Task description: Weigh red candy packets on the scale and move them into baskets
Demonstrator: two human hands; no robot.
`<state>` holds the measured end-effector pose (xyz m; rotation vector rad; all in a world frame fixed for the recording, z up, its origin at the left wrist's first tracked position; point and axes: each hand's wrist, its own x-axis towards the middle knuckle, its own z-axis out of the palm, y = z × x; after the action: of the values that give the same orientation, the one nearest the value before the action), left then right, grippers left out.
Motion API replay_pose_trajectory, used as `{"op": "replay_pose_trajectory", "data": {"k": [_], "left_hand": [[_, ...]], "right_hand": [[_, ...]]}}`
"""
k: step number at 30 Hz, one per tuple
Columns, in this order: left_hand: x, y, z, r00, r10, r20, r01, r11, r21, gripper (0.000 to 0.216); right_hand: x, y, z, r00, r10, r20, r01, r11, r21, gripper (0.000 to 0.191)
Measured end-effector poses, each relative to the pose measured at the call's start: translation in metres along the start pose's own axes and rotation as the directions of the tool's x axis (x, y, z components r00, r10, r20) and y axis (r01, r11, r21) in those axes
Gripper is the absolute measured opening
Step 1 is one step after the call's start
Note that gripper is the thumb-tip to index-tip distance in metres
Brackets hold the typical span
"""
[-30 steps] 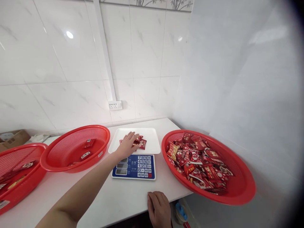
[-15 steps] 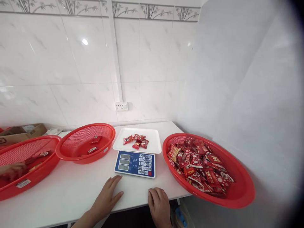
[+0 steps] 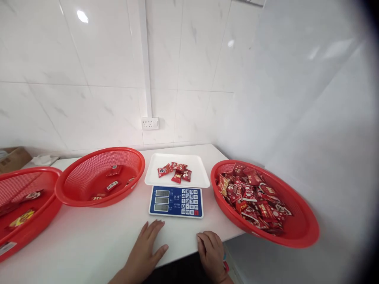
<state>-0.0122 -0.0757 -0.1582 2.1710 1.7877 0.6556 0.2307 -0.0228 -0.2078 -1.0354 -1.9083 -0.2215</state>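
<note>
My left hand lies flat on the white table, fingers apart, just in front of the blue keypad of an electronic scale. Over the table's near edge curls my right hand, holding nothing. Several red candy packets lie on the scale's white tray. A red basket piled with many red packets sits to the right of the scale, overhanging the table edge.
Left of the scale stands a red mesh basket with a few packets. Another red basket sits at the far left. A cardboard box rests by the tiled wall. A white socket is above the scale.
My left hand has left the packets on the tray and come back to rest on the table before the scale. The view shifted slightly; my right hand stayed at the edge.
</note>
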Motion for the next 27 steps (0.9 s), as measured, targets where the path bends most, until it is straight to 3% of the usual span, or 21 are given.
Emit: {"op": "replay_pose_trajectory", "data": {"k": [6,12,18,23,25,27], "left_hand": [[0.004,-0.015,0.005,0.986,0.165,0.029,-0.165,0.986,-0.008,0.046],[0.003,-0.029,0.022,0.912,0.408,0.027,-0.407,0.912,-0.044,0.050],[-0.002,-0.033,0.035,0.928,0.370,-0.041,-0.373,0.920,-0.122,0.041],[0.001,-0.033,0.036,0.932,0.356,-0.066,-0.361,0.924,-0.125,0.035],[0.001,-0.037,0.040,0.931,0.355,-0.080,-0.362,0.925,-0.114,0.033],[0.002,-0.042,0.047,0.939,0.326,-0.106,-0.337,0.935,-0.109,0.032]], "right_hand": [[-0.007,0.007,0.008,1.000,-0.026,-0.008,0.025,0.995,-0.095,0.016],[-0.014,0.012,0.017,0.998,-0.032,-0.058,0.023,0.990,-0.141,0.021],[-0.009,0.009,0.015,1.000,-0.007,-0.002,0.007,0.990,-0.141,0.020],[0.002,-0.010,0.009,0.990,0.140,0.034,-0.132,0.976,-0.172,0.019],[0.012,-0.017,0.000,0.978,0.182,0.103,-0.165,0.974,-0.155,0.020],[0.028,-0.019,-0.018,0.967,0.146,0.207,-0.130,0.987,-0.092,0.023]]}}
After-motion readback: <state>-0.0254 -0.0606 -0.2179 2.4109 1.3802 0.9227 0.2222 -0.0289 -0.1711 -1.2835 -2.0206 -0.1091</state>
